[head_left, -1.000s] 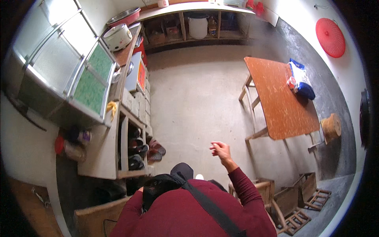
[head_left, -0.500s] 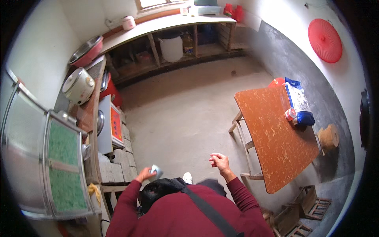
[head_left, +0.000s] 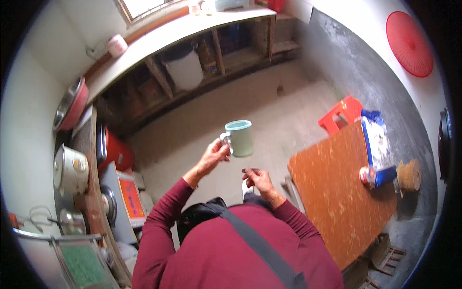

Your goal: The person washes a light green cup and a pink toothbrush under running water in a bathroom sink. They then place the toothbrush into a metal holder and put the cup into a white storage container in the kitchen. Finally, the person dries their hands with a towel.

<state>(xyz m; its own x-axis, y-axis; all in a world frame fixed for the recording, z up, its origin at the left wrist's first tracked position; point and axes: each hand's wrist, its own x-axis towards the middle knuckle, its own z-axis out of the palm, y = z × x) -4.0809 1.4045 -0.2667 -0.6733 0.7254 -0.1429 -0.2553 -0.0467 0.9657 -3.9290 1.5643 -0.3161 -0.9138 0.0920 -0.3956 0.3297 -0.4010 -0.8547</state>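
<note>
My left hand (head_left: 214, 155) is raised in front of me and grips the handle of a pale green mug (head_left: 239, 137), which is held upright over the concrete floor. My right hand (head_left: 258, 179) hovers just below and right of the mug with its fingers curled; whether it holds something small I cannot tell. Both arms wear dark red sleeves. A dark strap crosses my chest.
An orange-brown table (head_left: 339, 192) stands at my right with a blue-and-white bag (head_left: 378, 147) and a small can (head_left: 366, 174) on it. A red stool (head_left: 340, 113) is behind it. At left a counter holds a white rice cooker (head_left: 70, 169) and pots. A white bucket (head_left: 184, 70) sits under the far shelf.
The view has swung toward the far shelf. My left hand has lifted the pale green mug up in front of me; my right hand stays raised near it.
</note>
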